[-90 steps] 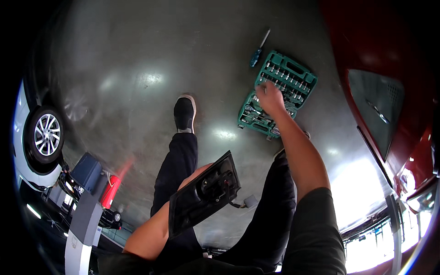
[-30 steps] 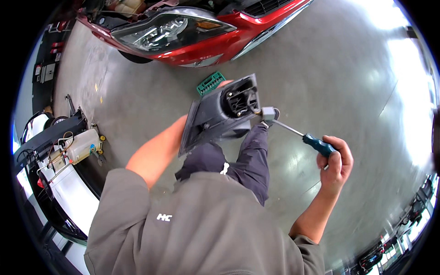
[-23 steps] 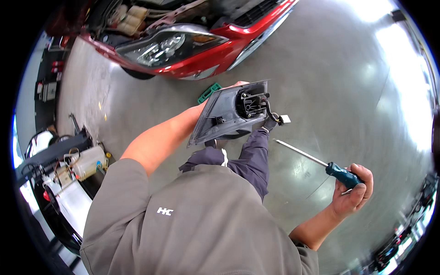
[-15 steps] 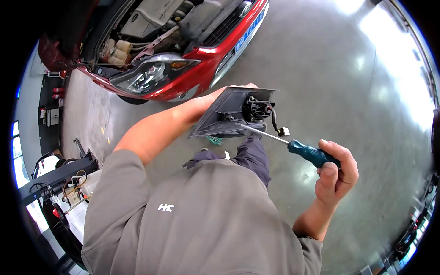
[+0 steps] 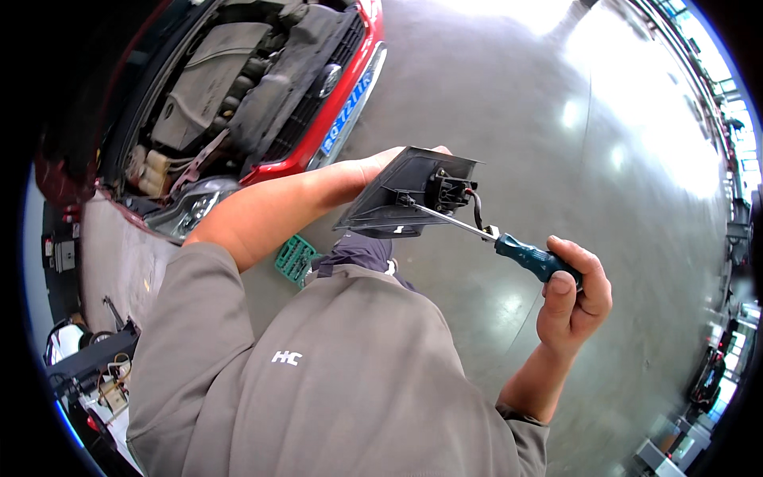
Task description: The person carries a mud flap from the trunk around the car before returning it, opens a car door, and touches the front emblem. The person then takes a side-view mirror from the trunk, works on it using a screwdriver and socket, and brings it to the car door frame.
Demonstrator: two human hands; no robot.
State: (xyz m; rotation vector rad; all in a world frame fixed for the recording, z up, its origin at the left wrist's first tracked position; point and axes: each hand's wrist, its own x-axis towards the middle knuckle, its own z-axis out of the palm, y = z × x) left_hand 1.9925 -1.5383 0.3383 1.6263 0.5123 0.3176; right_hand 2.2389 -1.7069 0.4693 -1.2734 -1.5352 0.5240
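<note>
The right hand is wrapped around a blue-green screwdriver. Its long rod slants up and left to a small bump on the black part, maybe touching. The left hand, nearer that bump, grips the part from behind, mostly hidden

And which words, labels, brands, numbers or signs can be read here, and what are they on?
Grey shirt: white lettering on the chest, legible but not copied here.
Blue plate on the red car: pale characters, slanted, not copied here.
Round badge on the car's front: too small to read.
Screwdriver and black part: no text I can make out.
</note>
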